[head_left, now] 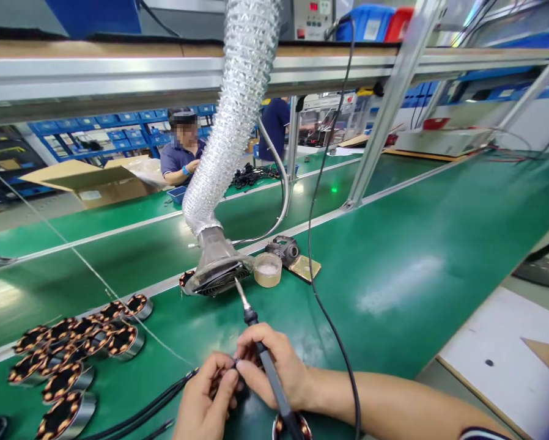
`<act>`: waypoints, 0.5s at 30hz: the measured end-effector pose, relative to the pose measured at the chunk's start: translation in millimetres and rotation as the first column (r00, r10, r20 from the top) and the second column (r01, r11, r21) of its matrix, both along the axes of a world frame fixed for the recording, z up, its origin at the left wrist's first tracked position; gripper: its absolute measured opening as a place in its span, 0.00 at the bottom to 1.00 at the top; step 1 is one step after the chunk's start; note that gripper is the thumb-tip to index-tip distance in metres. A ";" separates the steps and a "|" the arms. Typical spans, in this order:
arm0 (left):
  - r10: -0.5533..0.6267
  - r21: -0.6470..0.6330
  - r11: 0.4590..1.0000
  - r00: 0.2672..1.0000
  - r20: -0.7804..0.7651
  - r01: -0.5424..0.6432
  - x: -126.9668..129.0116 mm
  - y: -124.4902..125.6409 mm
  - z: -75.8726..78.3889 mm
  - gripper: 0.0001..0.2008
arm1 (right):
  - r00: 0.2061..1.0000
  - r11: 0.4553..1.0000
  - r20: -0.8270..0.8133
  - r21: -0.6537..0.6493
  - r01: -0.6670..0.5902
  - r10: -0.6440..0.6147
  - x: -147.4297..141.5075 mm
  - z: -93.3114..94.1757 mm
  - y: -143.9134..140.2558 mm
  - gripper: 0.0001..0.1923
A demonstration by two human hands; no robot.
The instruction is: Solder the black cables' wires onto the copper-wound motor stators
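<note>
A green worktop (pixel 416 256) is stretching across nearly the whole view, its matte surface catching pale reflections of overhead light, with a white stripe running along its length. Above it an aluminium shelf rail (pixel 118 76) is crossing the top, carrying blue bins (pixel 368 21), a red bin and a grey unit (pixel 309 18) showing red digits too small to read. Beyond the worktop, blue storage racks are lining the far wall, an open cardboard box (pixel 91 180) is sitting with a label that cannot be read, and a seated co-worker (pixel 183 156) in a dark blue shirt is leaning over the far side.

A ribbed silver extraction hose (pixel 238 116) is hanging down to a hood (pixel 217 269) resting on the worktop. Just beside it are standing a small round tub (pixel 268 269) of pale paste and a dark holder (pixel 283 249) on a yellow pad. A cluster of copper-wound stators (pixel 77 354) is lying at the left, well apart from the hood.

The right hand (pixel 274 366) is gripping a soldering iron (pixel 263 351), fingers closed around its handle, tip pointing up towards the hood. The left hand (pixel 208 400) is pinching black wires (pixel 159 406) between thumb and fingertips, the wire ends meeting the right hand's fingertips. Another stator (pixel 293 428) is lying under the right wrist.
</note>
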State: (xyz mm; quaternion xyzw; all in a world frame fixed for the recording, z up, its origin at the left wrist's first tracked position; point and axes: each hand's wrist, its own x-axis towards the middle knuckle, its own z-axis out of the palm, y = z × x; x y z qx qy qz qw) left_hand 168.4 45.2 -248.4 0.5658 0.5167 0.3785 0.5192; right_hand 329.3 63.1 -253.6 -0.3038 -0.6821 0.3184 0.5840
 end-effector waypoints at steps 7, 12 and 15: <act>0.048 0.110 0.993 0.998 -0.042 -0.044 1.6 -2.3 -0.8 0.21 | 0.999 0.999 0.012 0.035 0.029 -0.030 -1.2 4.6 -0.3 0.15; 0.157 0.100 0.982 0.988 0.013 -0.158 0.9 -2.7 -3.9 0.22 | 0.997 0.998 0.055 0.027 0.049 -0.050 -4.9 4.0 -7.5 0.15; 0.174 0.057 0.982 0.983 0.063 -0.178 0.2 -2.6 -3.1 0.23 | 0.997 1.000 0.072 -0.014 0.019 -0.018 -6.3 2.4 -10.2 0.18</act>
